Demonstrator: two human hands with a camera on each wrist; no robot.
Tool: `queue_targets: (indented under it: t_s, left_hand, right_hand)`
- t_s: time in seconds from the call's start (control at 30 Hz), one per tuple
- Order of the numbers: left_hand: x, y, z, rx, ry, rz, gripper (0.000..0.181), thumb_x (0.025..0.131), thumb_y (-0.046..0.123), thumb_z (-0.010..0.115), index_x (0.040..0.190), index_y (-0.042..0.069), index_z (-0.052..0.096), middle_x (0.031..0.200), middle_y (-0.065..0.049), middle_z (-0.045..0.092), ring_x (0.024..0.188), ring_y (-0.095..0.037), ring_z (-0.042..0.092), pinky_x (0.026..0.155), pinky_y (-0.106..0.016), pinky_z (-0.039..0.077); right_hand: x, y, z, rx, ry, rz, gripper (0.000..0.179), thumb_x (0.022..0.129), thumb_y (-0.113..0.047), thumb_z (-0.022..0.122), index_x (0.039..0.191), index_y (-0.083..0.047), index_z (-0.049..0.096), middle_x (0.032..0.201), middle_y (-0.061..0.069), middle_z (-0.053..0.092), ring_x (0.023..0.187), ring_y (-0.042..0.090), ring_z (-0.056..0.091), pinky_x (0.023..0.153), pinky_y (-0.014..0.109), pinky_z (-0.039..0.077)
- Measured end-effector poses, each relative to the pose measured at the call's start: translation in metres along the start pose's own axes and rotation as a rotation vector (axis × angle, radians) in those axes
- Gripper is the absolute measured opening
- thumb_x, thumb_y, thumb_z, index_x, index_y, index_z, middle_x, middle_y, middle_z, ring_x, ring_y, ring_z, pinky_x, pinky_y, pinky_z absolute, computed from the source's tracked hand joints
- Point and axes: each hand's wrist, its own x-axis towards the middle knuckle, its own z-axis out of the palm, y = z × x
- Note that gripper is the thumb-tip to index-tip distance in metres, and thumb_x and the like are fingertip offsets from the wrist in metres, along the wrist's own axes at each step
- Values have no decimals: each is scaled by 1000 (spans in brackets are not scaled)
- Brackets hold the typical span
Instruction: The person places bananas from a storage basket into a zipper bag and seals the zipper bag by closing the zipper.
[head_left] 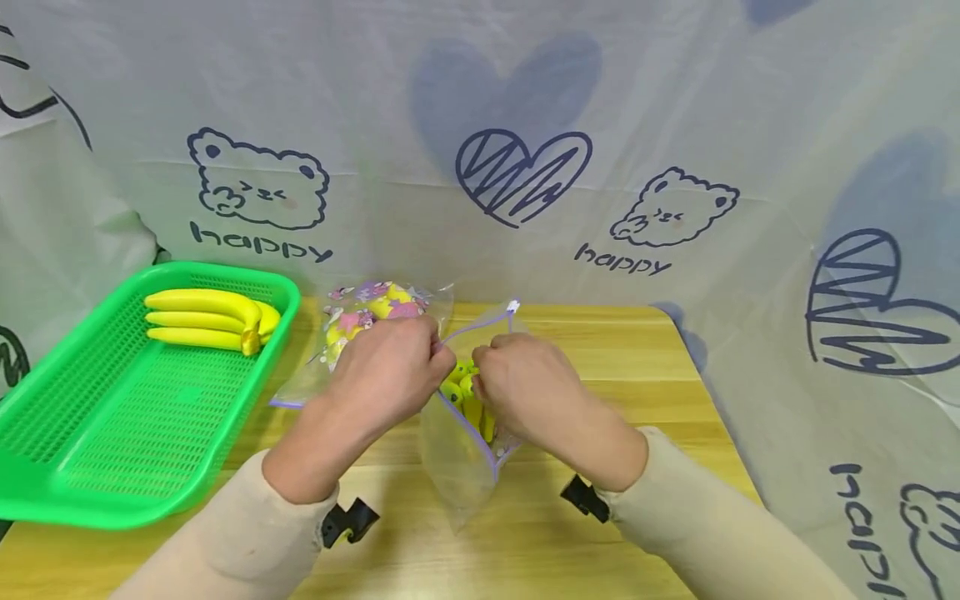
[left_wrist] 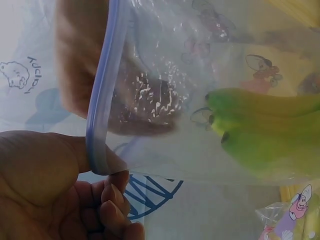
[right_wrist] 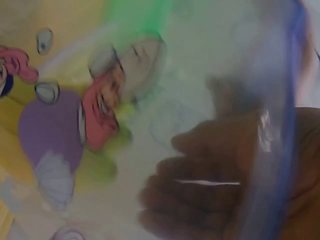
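Note:
A clear zip bag (head_left: 453, 475) with a purple seal and cartoon prints stands with its mouth open in the head view. Inside it is a bunch of yellow bananas (left_wrist: 270, 125) with greenish tips. My left hand (head_left: 390, 362) pinches the bag's rim between thumb and fingers; the left wrist view shows the purple seal (left_wrist: 102, 85) at that grip. My right hand (head_left: 528, 379) reaches in at the mouth. Through the plastic, the right wrist view shows its fingers (right_wrist: 200, 185) loosely bent, holding nothing, with the bananas apart from them.
Left of the hands, a green basket (head_left: 142, 425) holds another banana bunch (head_left: 198, 317). A second printed zip bag (head_left: 307, 387) with yellow contents lies behind my left hand. A printed curtain (head_left: 390, 208) hangs along the back of the wooden table (head_left: 615, 350).

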Motion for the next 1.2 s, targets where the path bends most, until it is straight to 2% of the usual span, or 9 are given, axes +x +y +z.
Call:
queue_targets:
  t_s: [0.13,0.27,0.47,0.6,0.77,0.97,1.03,1.1,1.2]
  left_hand:
    - [-2,-1,0,-2,7,7,23,89,13,52,66,15,48,63,0,44,57,-21,46,50,-35,36]
    - [-3,-4,-1,6,5,17,24,89,12,52,66,15,47,63,0,43,57,-21,46,50,-34,35]
    - [-5,-7,-1,11,3,21,26,90,14,54,66,15,46,62,1,41,57,-21,45,50,-34,34]
    - [-6,-7,-1,3,-2,23,26,89,14,54,65,16,44,61,2,39,56,-20,42,50,-34,32]
    - [-6,-5,-1,3,-13,24,25,90,13,53,66,16,46,61,1,41,57,-20,44,51,-34,34]
    - [-6,-5,0,17,-35,30,24,92,15,55,68,14,50,62,0,46,57,-21,48,52,-35,37]
    - [-7,-5,0,22,-36,34,24,92,15,55,69,14,52,62,-1,48,58,-21,49,52,-35,37]
    - [-7,-6,1,29,-37,40,23,93,15,56,70,13,52,63,-1,49,59,-22,49,52,-35,37]
    - [-7,-7,1,35,-40,54,23,93,15,55,70,13,52,62,-1,46,59,-22,47,52,-35,36]
  right_hand:
    - [3,-9,10,-77,-113,-71,25,85,-1,72,71,-13,56,65,1,55,60,20,57,54,36,53]
    - [7,-9,16,-61,-221,-28,29,84,1,73,68,-15,56,66,1,57,63,17,57,59,37,56]
    - [13,-1,14,134,-391,34,13,85,3,69,85,-9,65,78,4,63,74,20,60,73,40,57]
    - [14,5,11,211,-483,82,19,93,-18,77,101,-8,63,75,2,58,71,20,55,68,37,50]
    - [15,10,13,280,-617,100,31,96,-40,76,101,-13,63,78,0,60,69,17,58,70,35,50]
    - [14,10,18,438,-688,72,32,92,-29,82,119,-14,71,114,4,74,73,13,70,82,33,56]
    - [12,9,18,445,-700,65,30,89,-25,84,116,-18,74,129,6,71,83,15,73,85,33,56]
    - [10,8,17,432,-701,54,31,88,-22,85,117,-21,75,146,8,63,110,22,72,96,35,55]
    - [5,9,18,415,-689,46,33,86,-18,86,117,-24,75,163,8,48,144,29,53,115,41,45]
